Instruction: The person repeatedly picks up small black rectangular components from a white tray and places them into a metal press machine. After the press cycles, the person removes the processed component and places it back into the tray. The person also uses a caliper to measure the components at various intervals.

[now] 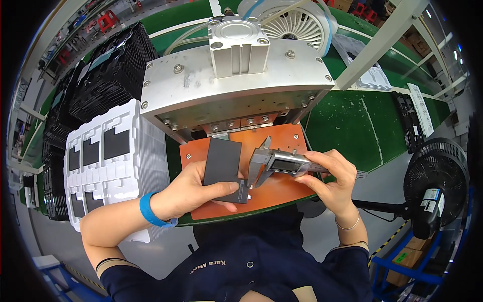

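while the left hand (201, 189) gripped the dark flat plate (223, 163) over the orange base (282, 189) of the press, the right hand (329, 173) held the digital caliper (282, 162) at its edge; jaws should probably sit square and close gently.

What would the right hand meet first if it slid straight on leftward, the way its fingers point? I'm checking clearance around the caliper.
Probably the dark flat panel held by the left hand; depth is unclear.
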Available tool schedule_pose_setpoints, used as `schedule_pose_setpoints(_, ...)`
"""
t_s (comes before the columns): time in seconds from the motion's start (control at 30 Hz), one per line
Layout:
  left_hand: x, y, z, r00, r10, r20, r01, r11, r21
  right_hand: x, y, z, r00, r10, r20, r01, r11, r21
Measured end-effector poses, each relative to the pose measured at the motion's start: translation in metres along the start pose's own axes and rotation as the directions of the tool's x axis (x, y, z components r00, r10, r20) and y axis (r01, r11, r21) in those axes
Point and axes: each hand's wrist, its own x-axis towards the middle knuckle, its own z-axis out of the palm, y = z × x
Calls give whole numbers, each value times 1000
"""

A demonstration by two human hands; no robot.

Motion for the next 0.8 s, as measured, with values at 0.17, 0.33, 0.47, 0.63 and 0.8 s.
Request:
schedule_pose_setpoints(0.17,0,-2,-2,999,-24,23,24,1000,11,0,0,0,1000,6,8,-6,1000,7)
schedule_pose_setpoints(0.33,0,0,-1,1000,-15,17,15,1000,11,0,1,2,1000,-20,-16,20,1000,-4)
schedule_pose_setpoints(0.47,-1,2,-1,999,-40,6,40,999,17,0,0,3,1000,-22,-21,22,1000,-8)
schedule_pose_setpoints(0.63,0,2,-1,999,-39,-1,39,999,24,0,3,3,998,-51,-24,50,998,-23)
schedule_pose_setpoints(0.8,0,-1,-1,1000,-16,-10,17,1000,19,1,4,3,998,-63,-18,63,998,-21)
